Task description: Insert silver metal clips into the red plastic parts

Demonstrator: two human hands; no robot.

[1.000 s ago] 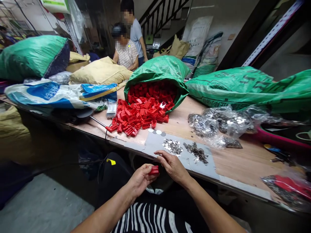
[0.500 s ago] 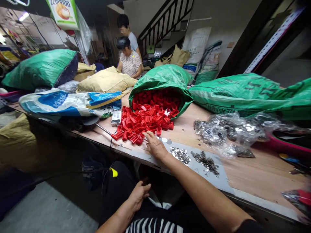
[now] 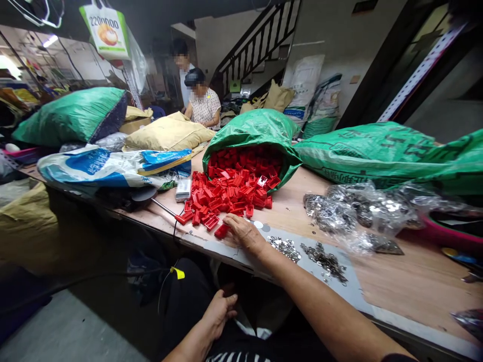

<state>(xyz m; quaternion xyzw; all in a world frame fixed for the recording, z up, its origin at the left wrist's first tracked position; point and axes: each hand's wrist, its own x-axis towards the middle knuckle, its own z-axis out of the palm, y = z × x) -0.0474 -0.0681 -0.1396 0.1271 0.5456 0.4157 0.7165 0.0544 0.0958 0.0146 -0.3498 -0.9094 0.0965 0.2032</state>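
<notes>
Blue-and-white sack [image 3: 94, 168], lying on table [image 3: 407, 271]. Left hand [image 3: 219, 312], released, fingers loosely curled, below table edge. Red piece [image 3: 222, 231], at near edge of red heap [image 3: 232, 193], by fingertips of right hand [image 3: 247, 235]; whether grasped, cannot tell. Metal pieces [image 3: 286, 249], piled.

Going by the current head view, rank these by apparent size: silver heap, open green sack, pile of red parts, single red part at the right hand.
1. Open green sack
2. Pile of red parts
3. Silver heap
4. Single red part at the right hand

Right hand [image 3: 246, 234] stretched forward, grip hard to tell; left hand [image 3: 219, 312] low, half-curled.
</notes>
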